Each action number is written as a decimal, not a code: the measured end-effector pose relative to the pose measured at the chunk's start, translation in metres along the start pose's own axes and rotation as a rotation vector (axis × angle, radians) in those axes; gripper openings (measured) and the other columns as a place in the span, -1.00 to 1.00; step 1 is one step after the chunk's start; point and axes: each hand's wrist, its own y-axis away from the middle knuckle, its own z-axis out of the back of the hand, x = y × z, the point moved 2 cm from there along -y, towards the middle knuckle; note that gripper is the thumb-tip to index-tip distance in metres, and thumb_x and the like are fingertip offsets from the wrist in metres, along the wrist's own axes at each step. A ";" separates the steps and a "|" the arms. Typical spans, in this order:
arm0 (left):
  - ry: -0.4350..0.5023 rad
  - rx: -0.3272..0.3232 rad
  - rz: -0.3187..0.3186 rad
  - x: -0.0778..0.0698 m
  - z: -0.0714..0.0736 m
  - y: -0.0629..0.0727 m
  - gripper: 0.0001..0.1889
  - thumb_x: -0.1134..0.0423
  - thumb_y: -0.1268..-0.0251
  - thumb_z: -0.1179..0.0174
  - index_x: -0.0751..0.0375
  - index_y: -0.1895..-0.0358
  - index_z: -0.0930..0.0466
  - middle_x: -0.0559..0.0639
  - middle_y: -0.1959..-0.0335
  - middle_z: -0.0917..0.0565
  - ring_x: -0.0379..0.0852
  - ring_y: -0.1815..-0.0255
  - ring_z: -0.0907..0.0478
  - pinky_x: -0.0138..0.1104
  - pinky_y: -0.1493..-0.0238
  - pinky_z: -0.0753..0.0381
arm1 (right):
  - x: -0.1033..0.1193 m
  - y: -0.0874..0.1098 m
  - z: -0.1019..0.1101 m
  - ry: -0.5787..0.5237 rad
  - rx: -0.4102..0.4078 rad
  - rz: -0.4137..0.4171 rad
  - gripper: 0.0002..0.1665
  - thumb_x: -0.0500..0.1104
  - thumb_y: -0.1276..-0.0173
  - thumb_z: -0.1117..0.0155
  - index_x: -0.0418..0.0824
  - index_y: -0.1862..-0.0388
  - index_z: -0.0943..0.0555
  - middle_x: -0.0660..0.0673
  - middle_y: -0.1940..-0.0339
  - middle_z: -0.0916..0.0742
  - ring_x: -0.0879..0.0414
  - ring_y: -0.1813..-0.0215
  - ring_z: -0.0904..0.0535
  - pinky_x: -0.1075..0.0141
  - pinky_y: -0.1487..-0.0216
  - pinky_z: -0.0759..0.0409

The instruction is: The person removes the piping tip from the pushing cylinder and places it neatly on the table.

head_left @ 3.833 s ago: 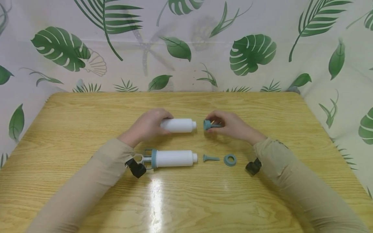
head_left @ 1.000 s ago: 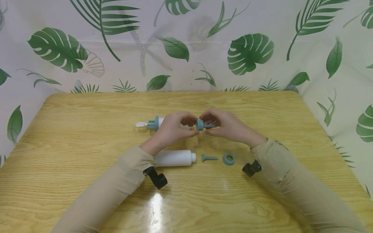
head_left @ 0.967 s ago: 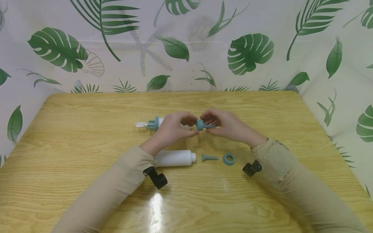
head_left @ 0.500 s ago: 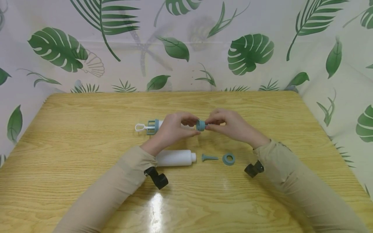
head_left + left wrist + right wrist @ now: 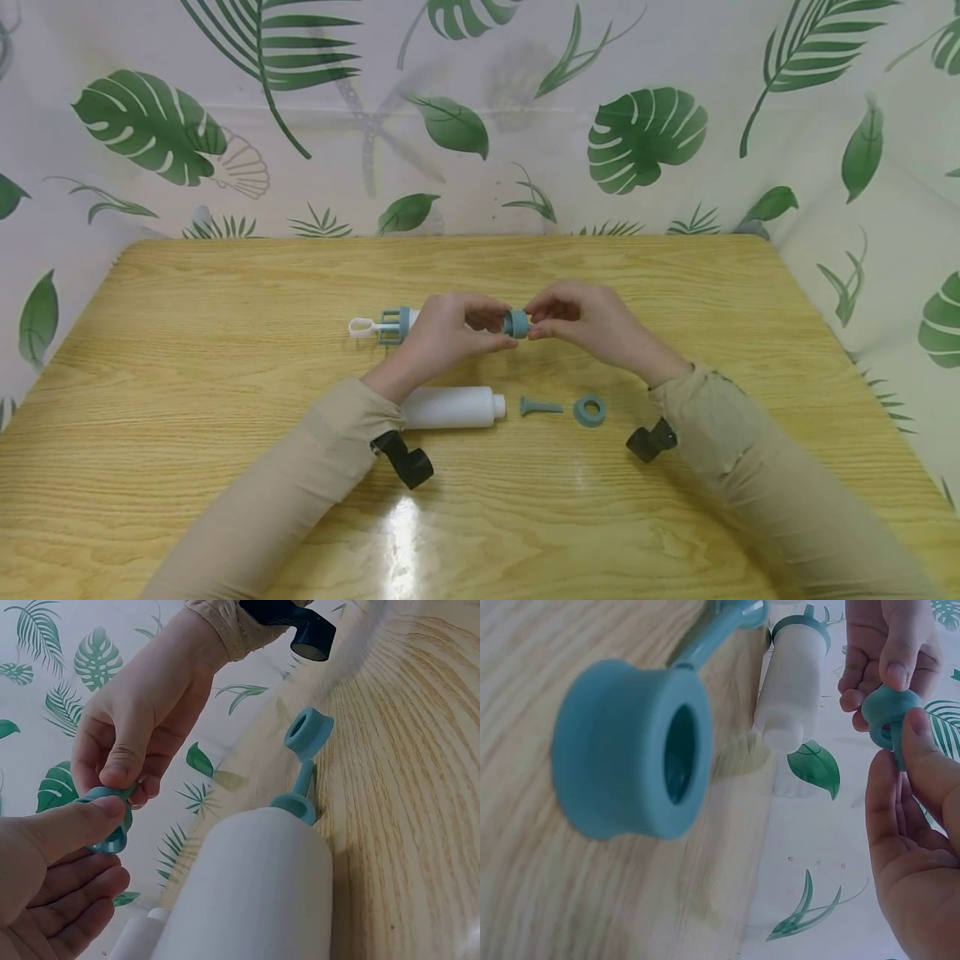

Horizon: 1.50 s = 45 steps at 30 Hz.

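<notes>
My left hand [image 5: 448, 333] pinches a small teal collar [image 5: 516, 323] between thumb and fingers, held over the table. From the other side, my right hand [image 5: 588, 321] pinches the thin stem [image 5: 898, 750] of a teal piece that sits in the collar. Partly behind my left hand lies a white bottle with a teal open-frame end [image 5: 392, 326] and a white loop handle [image 5: 362, 327]. Nearer me, a second white bottle [image 5: 453, 407] lies on its side, its left end hidden by my left wrist.
On the wooden table [image 5: 300, 533], a loose teal flared stem [image 5: 542, 406] lies right of the near bottle's neck. Beyond it rests a teal ring [image 5: 589, 410]. A leaf-patterned cloth [image 5: 525, 125] hangs behind the table.
My left hand has left the far bottle and come to the teal collar. The stem was visible beyond the collar; my right fingers now cover most of it, close against the collar.
</notes>
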 end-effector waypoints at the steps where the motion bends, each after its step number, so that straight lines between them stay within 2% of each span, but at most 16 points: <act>1: 0.003 0.001 0.002 0.000 0.000 0.000 -0.58 0.14 -0.09 -0.41 0.22 -0.03 -0.65 -0.08 0.23 -0.71 -0.23 0.21 -0.61 -0.37 0.16 -0.59 | 0.000 0.000 0.000 -0.004 0.001 -0.004 -0.75 -0.29 -0.19 -0.38 -0.27 0.12 -0.66 -0.04 0.30 -0.71 0.16 0.27 -0.63 0.31 0.20 -0.63; 9: 0.049 0.011 0.024 -0.001 -0.002 0.000 -0.56 0.14 -0.06 -0.42 0.21 -0.04 -0.66 -0.08 0.24 -0.74 -0.29 0.27 -0.65 -0.41 0.18 -0.61 | 0.003 0.001 0.000 -0.019 0.008 -0.021 -0.70 -0.27 -0.18 -0.40 -0.27 0.08 -0.66 -0.05 0.28 -0.72 0.16 0.27 -0.64 0.32 0.22 -0.63; 17: 0.043 0.002 0.012 -0.002 0.000 0.000 -0.59 0.14 -0.03 -0.43 0.19 0.01 -0.69 -0.13 0.31 -0.73 -0.28 0.31 -0.64 -0.40 0.22 -0.61 | 0.002 0.001 0.001 -0.047 0.029 -0.008 -0.69 -0.24 -0.18 -0.41 -0.26 0.08 -0.66 -0.06 0.28 -0.71 0.14 0.27 -0.62 0.33 0.24 -0.62; 23: 0.039 -0.003 0.026 -0.001 0.001 0.000 -0.60 0.13 -0.04 -0.42 0.19 0.02 -0.69 -0.12 0.31 -0.72 -0.27 0.32 -0.64 -0.39 0.22 -0.61 | 0.001 0.003 0.001 -0.037 0.032 0.007 -0.70 -0.24 -0.19 -0.41 -0.28 0.09 -0.64 -0.06 0.28 -0.70 0.13 0.27 -0.60 0.33 0.25 -0.61; 33: 0.005 -0.037 0.023 -0.001 0.003 -0.004 -0.59 0.12 -0.04 -0.43 0.24 0.04 -0.69 -0.05 0.29 -0.73 -0.25 0.32 -0.65 -0.39 0.22 -0.61 | -0.005 0.009 0.011 -0.011 0.017 0.022 -0.69 -0.21 -0.23 -0.39 -0.25 0.05 -0.62 -0.06 0.22 -0.69 0.12 0.20 -0.59 0.30 0.12 -0.61; 38: -0.018 -0.060 0.024 -0.003 0.002 -0.005 -0.63 0.12 -0.03 -0.44 0.20 0.07 -0.71 -0.07 0.32 -0.73 -0.25 0.35 -0.64 -0.41 0.25 -0.61 | -0.011 0.014 0.018 0.013 0.020 0.032 -0.67 -0.19 -0.25 -0.37 -0.24 0.02 -0.61 -0.06 0.15 -0.68 0.12 0.13 -0.58 0.27 0.05 -0.61; 45: -0.044 -0.056 0.031 -0.007 -0.002 -0.007 -0.64 0.13 -0.05 -0.43 0.18 0.07 -0.71 -0.07 0.29 -0.72 -0.25 0.31 -0.64 -0.41 0.24 -0.60 | -0.015 0.022 0.027 -0.007 0.053 -0.040 -0.64 -0.19 -0.26 -0.36 -0.28 0.00 -0.55 -0.13 0.09 -0.66 0.02 0.00 -0.61 0.20 0.00 -0.61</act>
